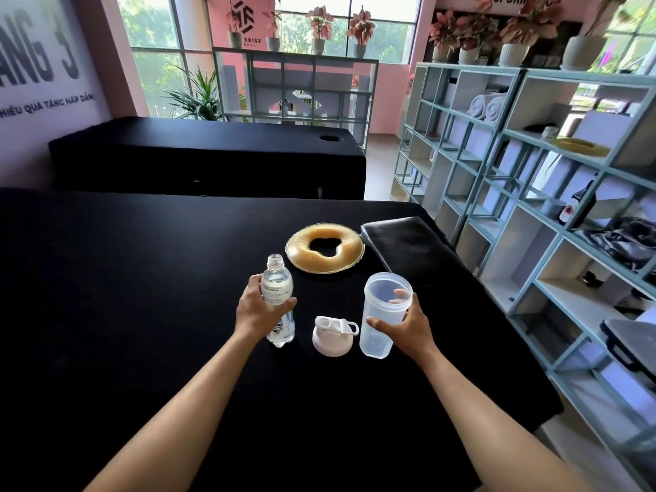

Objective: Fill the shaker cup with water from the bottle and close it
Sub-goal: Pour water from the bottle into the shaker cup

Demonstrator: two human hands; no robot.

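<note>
A clear plastic water bottle (278, 282) with no cap stands upright on the black table (142, 278), and my left hand (261, 308) is wrapped around its middle. To its right a translucent shaker cup (383, 314) stands open and looks empty; my right hand (404, 324) grips its side. Between the two, the white shaker lid (333, 336) rests on the table with its flip cap and loop facing up.
A yellowish ring-shaped gel cushion (324, 247) lies just behind the bottle and cup. A folded black pad (408, 243) sits at the table's right rear. Pale blue shelving (532, 193) runs along the right. A second black table (213, 154) stands behind.
</note>
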